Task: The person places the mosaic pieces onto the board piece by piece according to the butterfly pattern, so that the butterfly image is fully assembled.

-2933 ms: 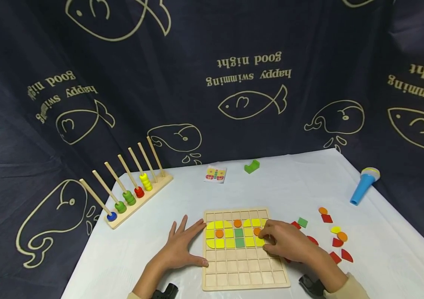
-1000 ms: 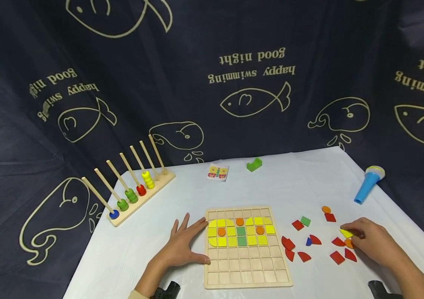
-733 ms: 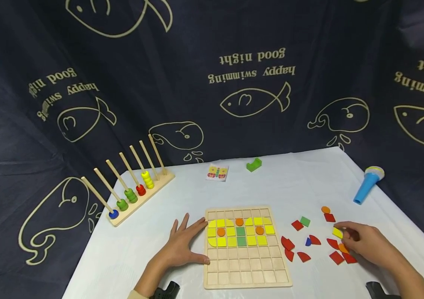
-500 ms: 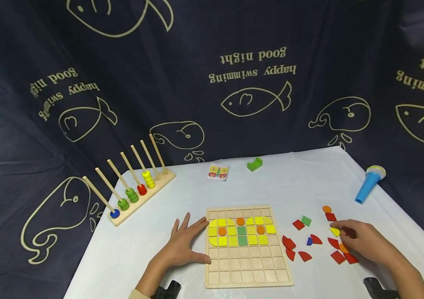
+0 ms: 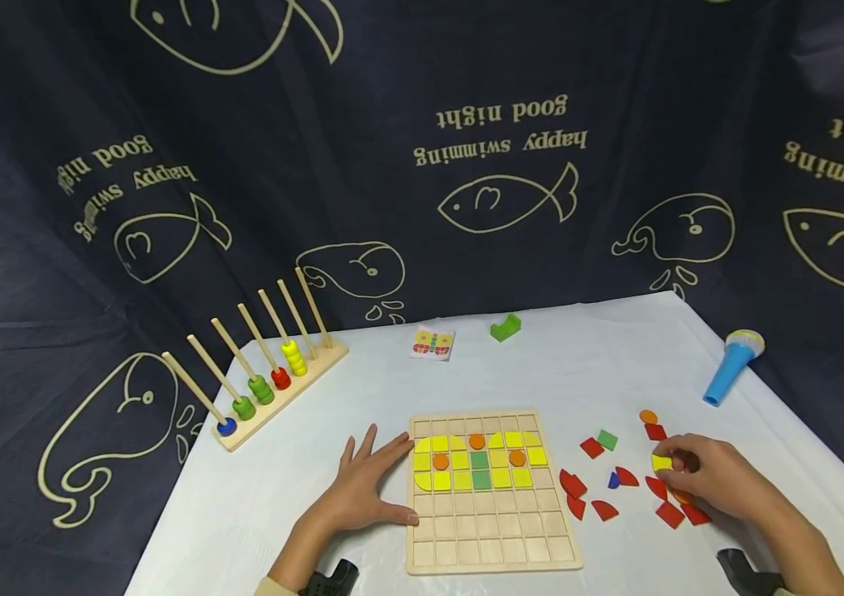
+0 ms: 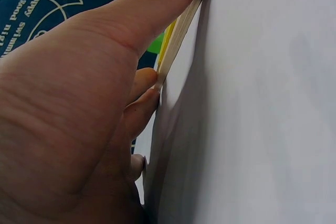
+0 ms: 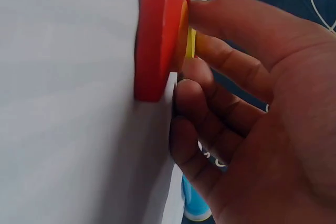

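Note:
My left hand (image 5: 357, 491) lies spread on the table, its thumb and index fingertip touching the left edge of a wooden grid board (image 5: 492, 530). Yellow tiles (image 5: 461, 480), a few orange discs (image 5: 477, 442) and green squares (image 5: 480, 478) fill part of the board's upper rows. To the right of the board, my right hand (image 5: 716, 473) pinches a yellow quarter-circle tile (image 5: 661, 463) between thumb and fingers, low over the table. In the right wrist view, an orange disc (image 7: 182, 35) and a red tile (image 7: 156, 38) sit close by the thumb, partly hiding the yellow tile.
Loose red tiles (image 5: 604, 510), a green square (image 5: 606, 440) and a blue piece (image 5: 613, 480) lie right of the board. Further back are a butterfly pattern card (image 5: 433, 343), a green block (image 5: 505, 328) and a blue toy microphone (image 5: 729, 368). A bead-peg stand (image 5: 288, 397) is at left.
My right hand has left the board, reached the loose tiles at right, and moved the yellow tile slightly left. Red tiles under it have shifted a little. My left hand has stayed put.

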A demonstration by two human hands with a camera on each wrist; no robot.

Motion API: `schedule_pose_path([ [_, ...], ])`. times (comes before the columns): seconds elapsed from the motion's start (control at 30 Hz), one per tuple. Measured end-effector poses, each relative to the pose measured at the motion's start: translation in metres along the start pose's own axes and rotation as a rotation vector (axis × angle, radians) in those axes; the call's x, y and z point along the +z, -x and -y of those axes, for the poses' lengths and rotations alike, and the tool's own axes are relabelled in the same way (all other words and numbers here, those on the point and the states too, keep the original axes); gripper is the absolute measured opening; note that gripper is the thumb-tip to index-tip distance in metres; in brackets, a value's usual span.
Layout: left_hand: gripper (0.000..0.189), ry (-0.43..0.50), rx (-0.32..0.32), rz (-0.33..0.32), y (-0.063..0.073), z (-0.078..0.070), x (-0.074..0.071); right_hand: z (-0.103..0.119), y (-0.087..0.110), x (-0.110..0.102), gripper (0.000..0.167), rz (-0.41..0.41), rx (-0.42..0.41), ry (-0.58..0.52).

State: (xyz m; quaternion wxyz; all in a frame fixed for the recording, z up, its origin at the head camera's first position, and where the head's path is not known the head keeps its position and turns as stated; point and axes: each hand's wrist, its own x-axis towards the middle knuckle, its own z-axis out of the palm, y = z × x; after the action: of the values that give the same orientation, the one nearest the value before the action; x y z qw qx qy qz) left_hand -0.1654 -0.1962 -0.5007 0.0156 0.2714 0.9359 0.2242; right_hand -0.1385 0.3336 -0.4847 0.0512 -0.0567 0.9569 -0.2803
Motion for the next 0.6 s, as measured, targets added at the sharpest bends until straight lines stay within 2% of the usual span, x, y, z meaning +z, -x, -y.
schedule_pose_path([
  [0.33,0.107,0.025,0.007,0.02,0.001,-0.006,0.0,0.008,0.003,0.002,0.039,-0.024,0.027,0.013],
  [0.5,0.107,0.023,0.004,0.013,0.001,-0.004,-0.002,0.023,0.0,0.005,0.041,-0.011,0.016,-0.017],
  [0.6,0.108,0.005,0.005,0.004,0.002,-0.001,-0.002,0.035,-0.005,0.011,0.038,-0.014,-0.021,-0.025],
])
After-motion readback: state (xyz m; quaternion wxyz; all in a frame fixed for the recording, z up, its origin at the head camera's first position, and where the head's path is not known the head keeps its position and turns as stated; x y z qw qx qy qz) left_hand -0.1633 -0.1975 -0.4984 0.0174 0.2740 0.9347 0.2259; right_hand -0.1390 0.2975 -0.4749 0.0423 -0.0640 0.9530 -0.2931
